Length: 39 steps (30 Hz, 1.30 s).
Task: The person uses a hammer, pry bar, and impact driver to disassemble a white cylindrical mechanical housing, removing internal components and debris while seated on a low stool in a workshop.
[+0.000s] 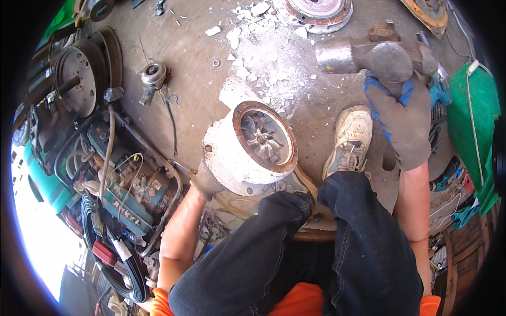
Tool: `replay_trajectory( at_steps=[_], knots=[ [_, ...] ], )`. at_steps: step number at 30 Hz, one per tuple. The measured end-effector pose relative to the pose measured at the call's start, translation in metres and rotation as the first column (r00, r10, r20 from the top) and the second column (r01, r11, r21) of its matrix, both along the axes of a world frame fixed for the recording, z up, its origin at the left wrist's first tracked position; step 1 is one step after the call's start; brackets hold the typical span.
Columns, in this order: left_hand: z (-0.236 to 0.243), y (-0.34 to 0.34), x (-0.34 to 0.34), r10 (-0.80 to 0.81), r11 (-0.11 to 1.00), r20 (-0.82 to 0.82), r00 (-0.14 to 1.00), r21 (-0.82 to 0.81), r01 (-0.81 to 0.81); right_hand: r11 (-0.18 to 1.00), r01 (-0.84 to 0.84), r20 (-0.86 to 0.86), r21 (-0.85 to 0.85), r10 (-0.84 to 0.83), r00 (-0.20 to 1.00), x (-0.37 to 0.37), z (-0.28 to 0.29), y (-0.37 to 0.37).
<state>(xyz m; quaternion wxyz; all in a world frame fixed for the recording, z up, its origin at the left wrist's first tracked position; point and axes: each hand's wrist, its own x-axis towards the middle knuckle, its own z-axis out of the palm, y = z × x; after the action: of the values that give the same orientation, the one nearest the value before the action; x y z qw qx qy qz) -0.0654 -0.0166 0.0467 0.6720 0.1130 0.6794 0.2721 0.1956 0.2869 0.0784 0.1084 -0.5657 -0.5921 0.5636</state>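
Note:
A thick white-crusted round metal housing point(217, 152) stands tilted on the floor in front of me, its rusty rim around a vaned wheel point(262, 138). My left hand point(206, 180), in a glove, grips the housing's left side; its fingertips are partly hidden there. To the right, my right hand point(403, 118), in a grey and blue glove, is closed around the handle of a hammer point(337, 55). The heavy steel hammer head is raised beyond my right shoe, apart from the housing.
White flakes and powder point(269, 68) litter the concrete beyond the housing. A round rusty-rimmed plate point(319, 10) lies farther off. At left are a small metal part with a rod point(153, 76), a wheel drum point(79, 79) and an engine point(132, 184). Green sheeting point(474, 116) hangs at right.

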Motion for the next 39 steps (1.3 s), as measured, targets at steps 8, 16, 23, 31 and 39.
replay_trajectory(
  at_steps=[8,16,23,31,39],
  knots=[
    [-0.004,0.001,0.003,-0.232,0.967,-0.084,0.969,0.086,0.239,0.895,-0.442,-0.051,0.057,0.445,0.894,-0.021,0.007,-0.048],
    [-0.002,-0.005,-0.001,-0.215,0.973,-0.079,0.973,0.069,0.221,0.999,0.010,-0.091,-0.041,-0.013,0.996,-0.004,0.002,-0.001],
    [-0.001,-0.015,0.003,-0.196,0.978,-0.072,0.978,0.059,0.200,0.904,-0.414,-0.064,0.102,0.422,0.905,-0.019,-0.003,-0.039],
    [-0.006,-0.021,-0.002,-0.214,0.974,-0.076,0.974,0.060,0.218,0.999,-0.025,-0.110,-0.029,0.022,0.994,-0.003,0.002,-0.018],
    [-0.050,-0.053,-0.016,-0.189,0.981,-0.138,0.972,0.022,0.194,0.949,-0.274,-0.075,-0.155,0.265,0.961,0.009,-0.020,-0.043]
  ],
)
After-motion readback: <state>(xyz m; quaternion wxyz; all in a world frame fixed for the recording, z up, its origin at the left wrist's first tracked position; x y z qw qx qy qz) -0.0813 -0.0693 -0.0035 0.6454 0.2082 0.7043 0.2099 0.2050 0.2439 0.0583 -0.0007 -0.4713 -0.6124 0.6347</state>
